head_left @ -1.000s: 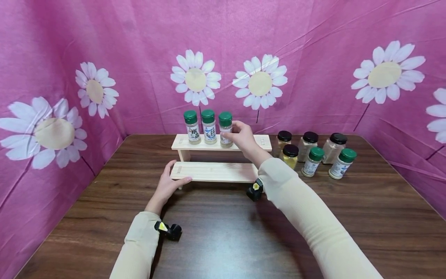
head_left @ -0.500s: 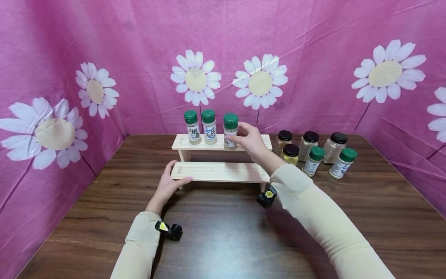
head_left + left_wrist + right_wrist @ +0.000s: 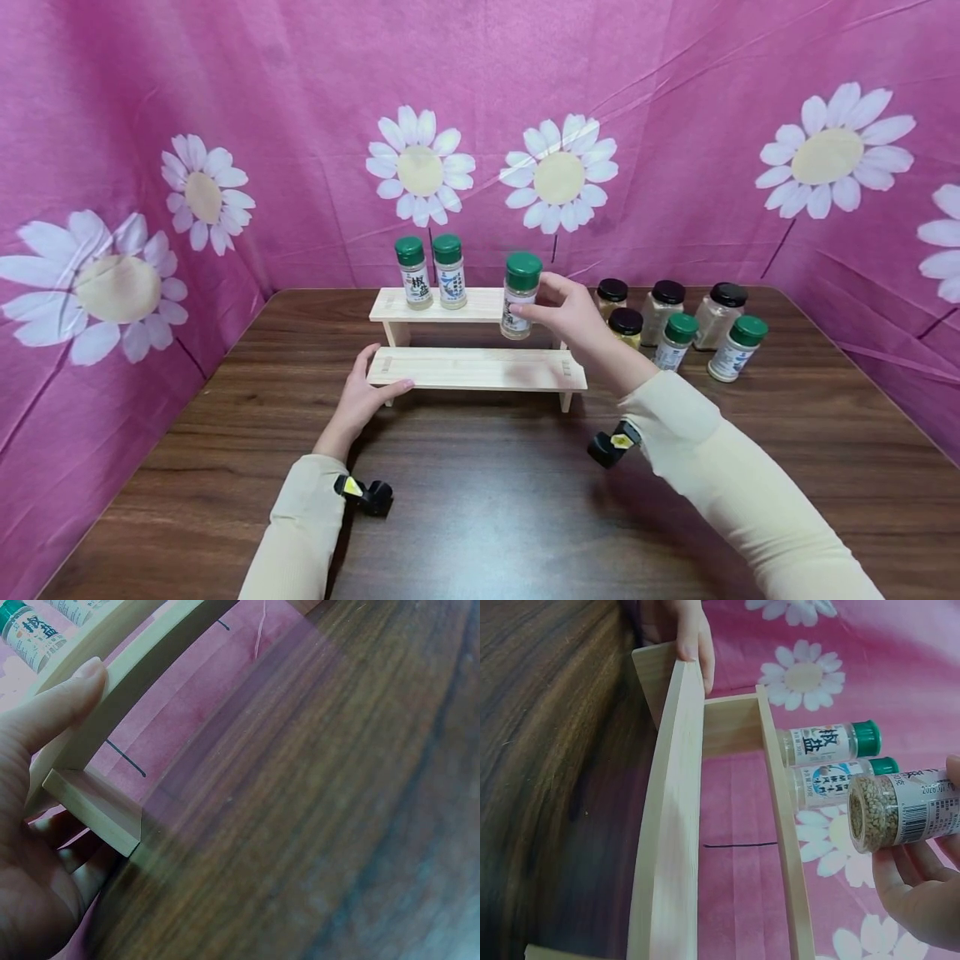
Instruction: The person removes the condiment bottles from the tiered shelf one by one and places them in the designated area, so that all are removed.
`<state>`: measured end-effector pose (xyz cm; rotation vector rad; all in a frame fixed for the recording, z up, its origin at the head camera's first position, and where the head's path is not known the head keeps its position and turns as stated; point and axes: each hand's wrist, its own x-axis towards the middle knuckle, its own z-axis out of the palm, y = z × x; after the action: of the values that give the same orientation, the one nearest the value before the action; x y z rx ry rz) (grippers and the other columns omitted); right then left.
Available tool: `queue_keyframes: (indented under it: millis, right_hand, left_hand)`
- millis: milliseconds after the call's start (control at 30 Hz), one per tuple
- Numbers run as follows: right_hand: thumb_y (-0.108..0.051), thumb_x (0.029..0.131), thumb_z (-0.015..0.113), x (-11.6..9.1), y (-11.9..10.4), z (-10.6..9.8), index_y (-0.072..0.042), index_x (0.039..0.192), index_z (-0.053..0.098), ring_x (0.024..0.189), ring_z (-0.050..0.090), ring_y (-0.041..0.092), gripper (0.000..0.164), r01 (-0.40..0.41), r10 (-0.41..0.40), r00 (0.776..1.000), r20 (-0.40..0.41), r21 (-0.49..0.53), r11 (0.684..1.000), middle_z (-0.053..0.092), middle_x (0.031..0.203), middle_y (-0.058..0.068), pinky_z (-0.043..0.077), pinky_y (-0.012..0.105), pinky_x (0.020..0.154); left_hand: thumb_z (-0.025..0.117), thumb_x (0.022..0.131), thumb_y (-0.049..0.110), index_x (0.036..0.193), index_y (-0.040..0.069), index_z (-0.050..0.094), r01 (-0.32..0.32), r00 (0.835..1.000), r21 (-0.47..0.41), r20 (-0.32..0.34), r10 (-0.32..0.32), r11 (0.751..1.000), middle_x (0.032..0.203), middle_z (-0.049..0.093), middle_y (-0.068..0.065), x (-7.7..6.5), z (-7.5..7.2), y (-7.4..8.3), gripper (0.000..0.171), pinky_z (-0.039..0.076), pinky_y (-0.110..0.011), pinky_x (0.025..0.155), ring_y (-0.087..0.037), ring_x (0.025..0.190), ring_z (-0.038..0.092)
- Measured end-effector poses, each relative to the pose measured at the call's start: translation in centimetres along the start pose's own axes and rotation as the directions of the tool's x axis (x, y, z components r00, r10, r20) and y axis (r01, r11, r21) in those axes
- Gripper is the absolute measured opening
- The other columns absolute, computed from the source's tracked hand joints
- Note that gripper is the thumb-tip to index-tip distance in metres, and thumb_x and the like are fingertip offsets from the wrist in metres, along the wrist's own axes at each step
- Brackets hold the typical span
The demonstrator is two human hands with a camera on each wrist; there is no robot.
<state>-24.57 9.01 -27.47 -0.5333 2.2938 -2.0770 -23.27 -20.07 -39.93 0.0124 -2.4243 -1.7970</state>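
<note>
Here, the seasoning jar [image 3: 517,292] is held in the air, nearly upright, by the front edge of the upper shelf [image 3: 482,308], towards that shelf's right end; a gap between jar and wood is shown in the right wrist view. It is pinched round the body by the right hand [image 3: 573,321], the thumb and fingers being parted only by the jar's width. The rack [image 3: 476,358] is gripped at its front left corner by the left hand [image 3: 360,396] — the thumb laid along the front edge, the fingers bent round the side. Near the upper shelf's left end, two standing jars [image 3: 452,282] are seen, well apart from the held one. For good handling, it is judged, the base is best carried clear of the shelf's front edge, with little tilt, so that the grains [image 3: 874,816] are not thrown to one side. A firm pinch is advised — smooth walls may slip. The left-hand brace is considered useful, since the rack might be shifted across the table [image 3: 465,483] by a knock.
</note>
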Motion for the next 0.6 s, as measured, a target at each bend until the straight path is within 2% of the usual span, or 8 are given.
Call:
queue_keyframes:
  millis: [100, 267, 467, 600]
  right_hand:
    - [-0.009, 0.074, 0.067, -0.7, -0.2, -0.7, 0.0, 0.116, 0.05, 0.095, 0.051, 0.021, 0.046, 0.01, -0.01, 1.0, 0.01, -0.048, 0.999, 0.054, 0.106, 0.016, 0.041, 0.035, 0.08]
    - [-0.01, 0.075, 0.066, -1.9, -0.2, -1.8, 0.0, 0.118, 0.048, 0.095, 0.05, 0.021, 0.048, 0.023, -0.022, 1.0, 0.021, -0.047, 0.999, 0.054, 0.108, 0.015, 0.039, 0.036, 0.082]
    - [-0.013, 0.076, 0.066, -3.2, 0.2, -2.9, -0.001, 0.117, 0.048, 0.092, 0.051, 0.02, 0.047, 0.026, -0.024, 0.999, 0.022, -0.095, 0.995, 0.055, 0.104, 0.012, 0.042, 0.034, 0.077]
    - [-0.01, 0.076, 0.066, -4.0, 0.5, -3.6, 0.001, 0.117, 0.048, 0.09, 0.052, 0.018, 0.047, 0.031, -0.031, 1.0, 0.004, -0.102, 0.994, 0.055, 0.102, 0.01, 0.042, 0.03, 0.075]
  left_hand:
    - [0.075, 0.066, 0.013, 0.131, 0.006, 0.024, 0.005, 1.0, 0.004, 0.0, -0.005, 1.0, 0.124, 0.035, -0.015, 0.0, 0.0, 0.0, 0.083, 0.022, -0.036, 0.093, -0.023, 0.108, 0.034]
    - [0.075, 0.065, 0.013, 0.131, 0.006, 0.024, 0.007, 1.0, 0.006, -0.003, -0.007, 1.0, 0.124, 0.035, -0.015, 0.0, 0.0, 0.0, 0.083, 0.021, -0.036, 0.093, -0.024, 0.108, 0.033]
    - [0.075, 0.065, 0.012, 0.131, 0.006, 0.024, 0.006, 1.0, -0.002, 0.0, -0.006, 1.0, 0.123, 0.036, -0.015, 0.0, 0.0, -0.2, 0.083, 0.022, -0.036, 0.093, -0.024, 0.107, 0.034]
    - [0.075, 0.065, 0.012, 0.13, 0.006, 0.024, 0.004, 1.0, -0.008, -0.002, -0.004, 1.0, 0.122, 0.036, -0.015, 0.0, 0.0, -0.2, 0.083, 0.022, -0.035, 0.092, -0.023, 0.107, 0.034]
